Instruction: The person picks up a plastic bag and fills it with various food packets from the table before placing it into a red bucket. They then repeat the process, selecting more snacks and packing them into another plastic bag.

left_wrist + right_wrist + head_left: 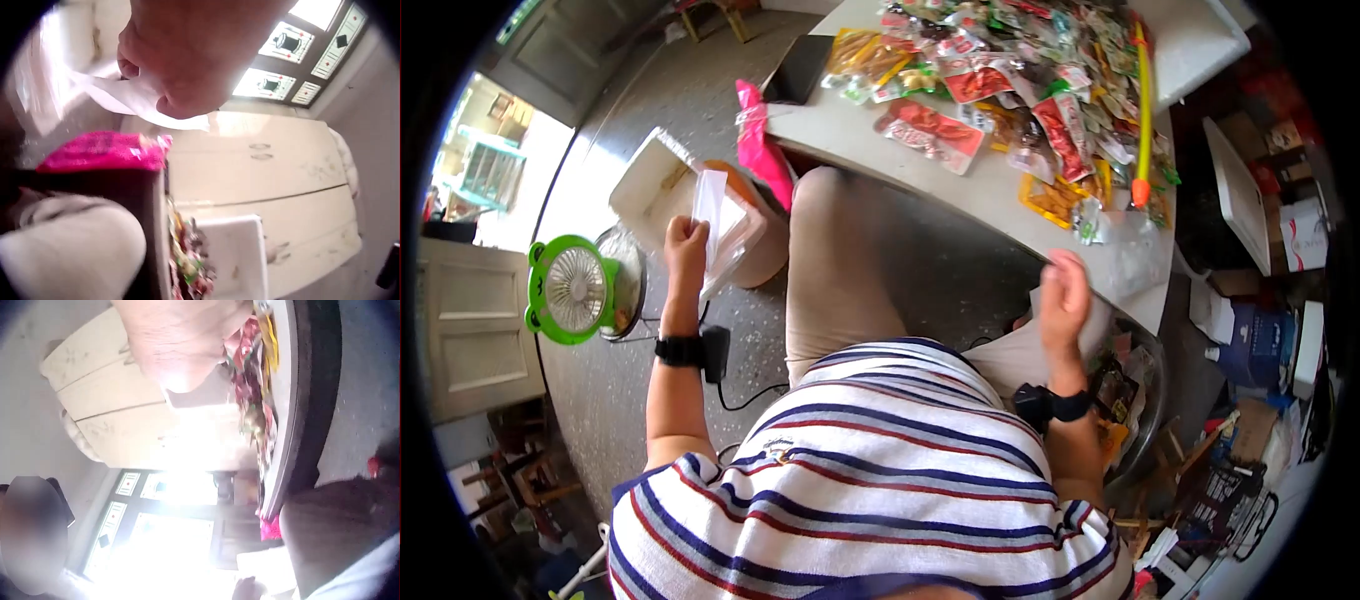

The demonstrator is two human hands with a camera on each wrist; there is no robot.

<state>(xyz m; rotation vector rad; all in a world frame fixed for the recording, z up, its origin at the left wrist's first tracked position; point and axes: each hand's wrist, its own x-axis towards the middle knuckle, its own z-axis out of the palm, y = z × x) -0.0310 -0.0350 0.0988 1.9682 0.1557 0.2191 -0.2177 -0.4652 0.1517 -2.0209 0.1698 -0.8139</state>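
My left hand (687, 245) grips a thin whitish strip (708, 205), its fingers curled round the lower end. In the left wrist view the strip (134, 103) hangs in a bent, translucent band below the fist. Just beyond that hand stands a white box (640, 185), and the strip overlaps its near side in the head view. My right hand (1067, 295) is raised by the near edge of the table (840, 135), fingers loosely bent and nothing held. Small snack packets (1065, 135) lie heaped on the tabletop beyond it, with a red-and-clear packet (930, 135) nearer the edge.
A bright pink bag (762, 145) hangs at the table's left corner beside a dark phone (800, 68). A yellow stick with an orange tip (1141, 190) lies over the packets. The green fan (572, 290) stands at left; a metal basin (1145, 400) sits low at right.
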